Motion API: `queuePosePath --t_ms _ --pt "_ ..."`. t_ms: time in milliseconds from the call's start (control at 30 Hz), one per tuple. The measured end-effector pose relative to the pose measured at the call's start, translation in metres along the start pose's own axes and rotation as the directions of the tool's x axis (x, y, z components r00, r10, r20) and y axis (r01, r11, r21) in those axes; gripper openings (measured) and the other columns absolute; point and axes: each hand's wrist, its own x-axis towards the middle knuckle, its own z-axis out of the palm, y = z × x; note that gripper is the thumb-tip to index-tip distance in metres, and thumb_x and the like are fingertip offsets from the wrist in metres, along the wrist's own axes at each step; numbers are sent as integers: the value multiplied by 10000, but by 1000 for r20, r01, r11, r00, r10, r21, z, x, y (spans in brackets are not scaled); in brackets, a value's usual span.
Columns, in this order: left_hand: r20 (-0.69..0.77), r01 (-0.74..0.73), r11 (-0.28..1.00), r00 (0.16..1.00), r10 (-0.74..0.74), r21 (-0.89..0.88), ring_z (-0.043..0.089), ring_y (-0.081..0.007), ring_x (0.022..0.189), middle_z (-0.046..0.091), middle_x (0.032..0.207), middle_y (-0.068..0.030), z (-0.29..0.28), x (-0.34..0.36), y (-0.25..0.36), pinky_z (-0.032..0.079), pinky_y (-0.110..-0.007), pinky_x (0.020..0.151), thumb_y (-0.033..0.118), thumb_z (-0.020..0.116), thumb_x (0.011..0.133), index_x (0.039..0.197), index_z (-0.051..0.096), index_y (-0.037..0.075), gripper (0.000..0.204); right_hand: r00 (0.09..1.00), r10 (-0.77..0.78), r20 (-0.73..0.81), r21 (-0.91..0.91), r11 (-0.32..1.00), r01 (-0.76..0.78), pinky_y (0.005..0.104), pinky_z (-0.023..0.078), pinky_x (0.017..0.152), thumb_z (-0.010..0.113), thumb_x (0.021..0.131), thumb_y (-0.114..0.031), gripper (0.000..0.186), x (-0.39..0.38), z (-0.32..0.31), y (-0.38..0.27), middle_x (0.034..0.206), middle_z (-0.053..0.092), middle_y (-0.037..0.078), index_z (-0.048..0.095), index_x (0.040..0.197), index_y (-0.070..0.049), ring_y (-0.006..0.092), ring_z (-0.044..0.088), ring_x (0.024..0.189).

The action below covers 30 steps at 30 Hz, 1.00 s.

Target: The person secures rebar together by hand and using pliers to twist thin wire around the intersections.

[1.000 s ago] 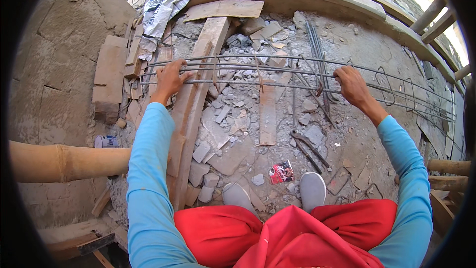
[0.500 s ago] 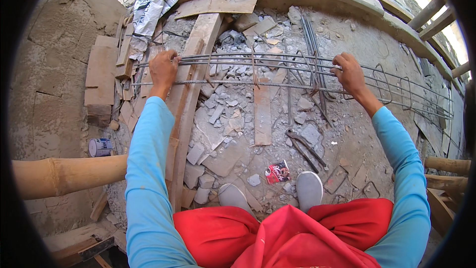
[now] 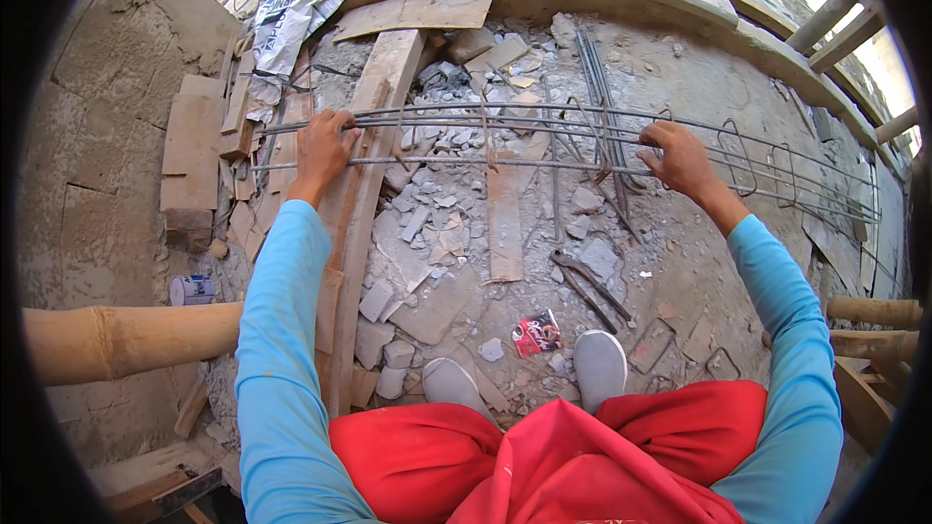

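Note:
A long rebar cage [image 3: 437,162] of thin ribbed bars with bent stirrups runs left to right in front of me. My left hand [image 3: 322,150] is closed around its bars near the left end, above a wooden plank [image 3: 342,233]. On the right, my right hand [image 3: 677,157] has its fingers curled at the near bar, beside a stirrup [image 3: 604,141]. More stirrups [image 3: 740,157] hang on the bars beyond my right hand. The fingertips of both hands are partly hidden.
Broken concrete rubble [image 3: 427,223] covers the ground under the cage. Long-handled cutters [image 3: 590,291] and a red packet [image 3: 537,333] lie near my shoes. Loose bars [image 3: 594,68] lie beyond. A bamboo pole [image 3: 126,342] crosses at left, near a small can [image 3: 191,290].
My right hand has come down toward the near bar of the cage. The left hand has shifted slightly nearer along the bars. The whole view has moved a little.

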Motion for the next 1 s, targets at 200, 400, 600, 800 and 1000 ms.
queuePosePath --t_ms 200,400,600,800,1000 --pt "109 56 996 992 -64 75 643 -351 1107 668 1099 -103 -2 0 11 458 -526 915 360 745 943 1106 672 150 275 994 -50 95 -52 997 55 511 496 830 722 870 -95 175 1 5 16 995 651 146 614 990 -27 386 638 976" --pt "247 82 991 963 -107 110 640 -358 1114 678 1120 -110 -16 -12 10 408 -528 983 484 704 960 1097 670 140 372 973 47 228 19 998 -52 510 499 815 702 878 -75 171 -11 -4 1 998 648 164 601 1005 -21 410 637 967" --pt "177 68 996 981 -76 49 642 -338 1114 685 1099 -105 -18 -17 -2 420 -520 966 438 700 974 1114 692 147 323 920 -4 393 114 993 -44 476 542 806 689 822 -74 141 10 -13 7 926 710 182 679 948 -14 407 680 899" --pt "59 -85 995 995 81 61 633 -326 1148 683 1153 -98 -8 3 31 443 -485 980 290 773 912 1177 693 135 317 960 104 260 10 994 -110 485 544 832 681 816 -71 159 26 -10 1 968 713 182 691 971 -38 399 686 935" --pt "26 -183 982 983 182 54 643 -313 1173 705 1222 -95 11 25 49 466 -460 1012 169 816 827 1217 711 116 408 996 35 78 -231 973 -16 485 566 837 695 801 -37 265 16 5 20 1017 642 134 643 1059 -66 354 660 1013"
